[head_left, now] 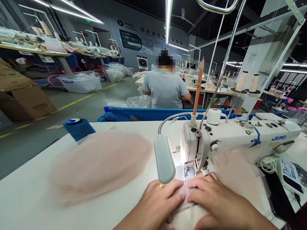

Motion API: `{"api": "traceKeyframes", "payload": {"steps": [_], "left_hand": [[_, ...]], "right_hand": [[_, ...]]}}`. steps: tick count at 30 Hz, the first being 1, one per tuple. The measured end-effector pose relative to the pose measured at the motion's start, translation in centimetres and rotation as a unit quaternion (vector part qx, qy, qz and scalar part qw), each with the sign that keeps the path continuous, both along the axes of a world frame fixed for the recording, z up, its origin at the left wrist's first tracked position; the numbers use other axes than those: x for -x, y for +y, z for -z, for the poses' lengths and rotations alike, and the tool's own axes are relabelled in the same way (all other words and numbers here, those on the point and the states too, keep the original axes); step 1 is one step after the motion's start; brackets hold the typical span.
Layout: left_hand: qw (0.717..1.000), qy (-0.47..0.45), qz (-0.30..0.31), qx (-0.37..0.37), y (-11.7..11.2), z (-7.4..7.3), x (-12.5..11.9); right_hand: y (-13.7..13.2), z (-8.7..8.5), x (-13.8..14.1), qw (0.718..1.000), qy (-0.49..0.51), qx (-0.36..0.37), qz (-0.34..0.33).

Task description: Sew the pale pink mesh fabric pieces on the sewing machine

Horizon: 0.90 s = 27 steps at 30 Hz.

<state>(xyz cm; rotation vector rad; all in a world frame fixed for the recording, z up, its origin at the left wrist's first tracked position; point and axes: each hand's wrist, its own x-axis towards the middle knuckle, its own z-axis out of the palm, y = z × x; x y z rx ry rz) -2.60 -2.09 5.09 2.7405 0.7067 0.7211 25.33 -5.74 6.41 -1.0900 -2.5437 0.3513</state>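
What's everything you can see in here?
Flat table: 1, white, in front
Long metal sewing machine: 1, white, table's right side
Thin sheer cloth: count unclear, pale pink, on table
Flat paddle on bendy metal neck: 1, grey, machine's left end
Pencil-shaped stick: 1, brown, upright on machine
Blue thread cone: 1, blue, table's left edge
Pale thread cones: 2, peach, upper right
Boxy gadget: 1, white, far right
Person: 1, grey shirt, ahead
Cardboard boxes: count unclear, brown, left floor
Distant machines: uncountable, mostly white, background
Left grip: 1 bare hand, on cloth
Right grip: 1 bare hand, on cloth
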Motion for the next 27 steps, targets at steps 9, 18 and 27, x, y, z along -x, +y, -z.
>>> {"api": "traceKeyframes", "payload": {"steps": [9, 18, 27], "left_hand": [[0.982, -0.144, -0.068, 0.098, 1.6, 0.7, -4.6], [0.975, -0.092, -0.123, 0.158, 2.1, 0.6, -5.3], [0.983, -0.113, -0.078, 0.125, 2.3, -0.1, -4.7]], "right_hand": [[1.3, -0.1, 0.5, 0.982, 0.173, 0.018, 0.069], [1.9, 0.1, 1.2, 0.945, 0.298, 0.075, 0.115], [1.8, 0.1, 1.1, 0.96, 0.253, 0.036, 0.112]]}}
